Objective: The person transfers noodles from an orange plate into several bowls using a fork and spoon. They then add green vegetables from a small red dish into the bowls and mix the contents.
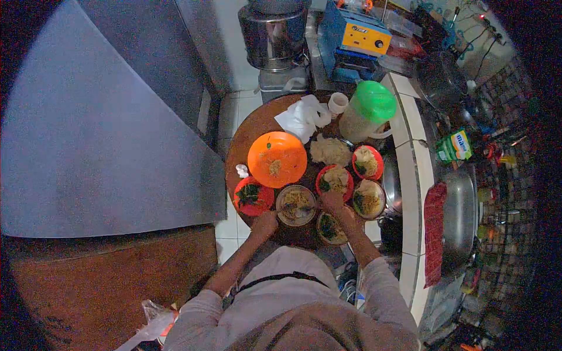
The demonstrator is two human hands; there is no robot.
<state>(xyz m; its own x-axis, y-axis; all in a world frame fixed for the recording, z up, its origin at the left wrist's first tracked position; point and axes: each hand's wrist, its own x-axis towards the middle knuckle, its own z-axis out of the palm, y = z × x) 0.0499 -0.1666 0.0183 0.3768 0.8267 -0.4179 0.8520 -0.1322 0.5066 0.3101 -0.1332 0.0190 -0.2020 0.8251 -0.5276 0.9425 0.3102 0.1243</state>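
Note:
On a round brown table (246, 134) stand several bowls of noodles with greens. My left hand (264, 223) rests at the table's near edge, between a red bowl of greens (253, 196) and a pale bowl of noodles (296, 205); its fingers look curled, and I cannot tell if it holds anything. My right hand (333, 202) reaches over a red bowl of noodles (335, 178), fingers closed, touching the food. Another noodle bowl (329, 228) lies under my right forearm. An orange plate (277, 158) sits behind the bowls.
A heap of raw noodles (330, 150), white plastic bags (304, 116) and a green-lidded jug (369, 111) stand at the table's far side. A steel pot (274, 35) and blue-orange machine (354, 38) lie beyond. A tiled counter with a steel pan (459, 216) runs along the right.

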